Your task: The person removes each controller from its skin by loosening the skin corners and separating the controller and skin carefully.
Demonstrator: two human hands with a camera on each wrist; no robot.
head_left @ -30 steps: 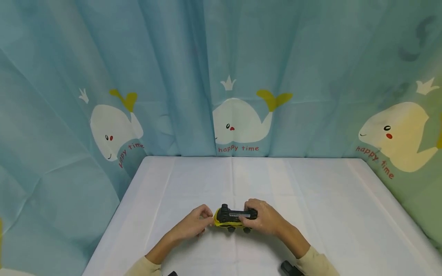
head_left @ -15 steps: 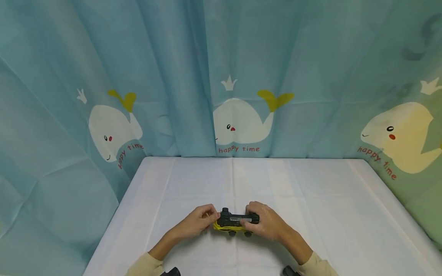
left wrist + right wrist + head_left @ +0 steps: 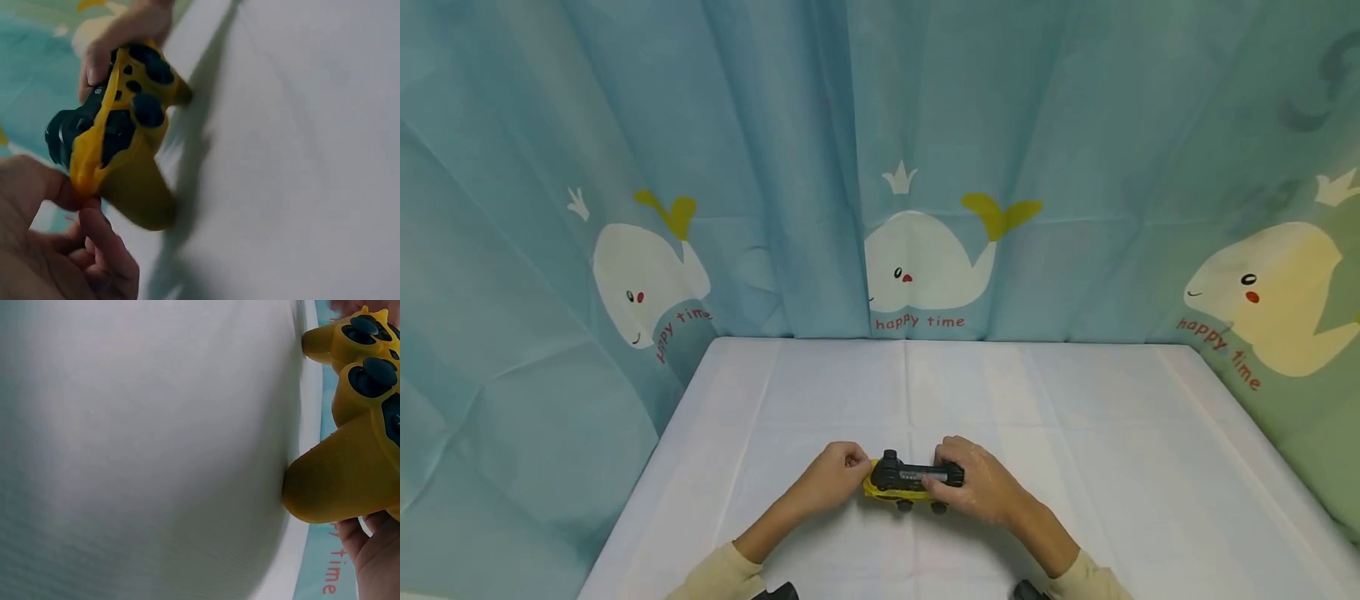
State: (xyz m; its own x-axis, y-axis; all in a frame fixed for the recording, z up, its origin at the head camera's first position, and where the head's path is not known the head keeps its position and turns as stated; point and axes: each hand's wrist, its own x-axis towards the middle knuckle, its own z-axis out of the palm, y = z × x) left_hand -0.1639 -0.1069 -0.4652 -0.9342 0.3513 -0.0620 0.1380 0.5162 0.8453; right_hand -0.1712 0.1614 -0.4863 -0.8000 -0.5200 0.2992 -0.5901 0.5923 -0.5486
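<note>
A black game controller (image 3: 925,476) wears a yellow rubbery cover (image 3: 137,194), with its sticks and buttons showing through openings. It stands on edge over the white table, black back and shoulder buttons upward in the head view. My right hand (image 3: 979,482) grips one end, thumb on the black back and fingers over the far side. At the other end, my left hand (image 3: 831,477) pinches the edge of the cover between thumb and index finger. In the left wrist view, the cover edge there looks stretched away from the black body. The right wrist view shows the thumbsticks (image 3: 379,371) and grip handles.
A white cloth covers the table (image 3: 1075,433). Behind and beside it hangs a blue-green curtain (image 3: 775,167) printed with whales. Two black pieces, one beside the left sleeve (image 3: 718,575) and one beside the right sleeve (image 3: 1090,577), show at the bottom edge.
The controller has tipped and shifted slightly nearer. My left fingers, looser at its end before, have closed on the cover's edge and drawn back slightly left. The right hand keeps its grip.
</note>
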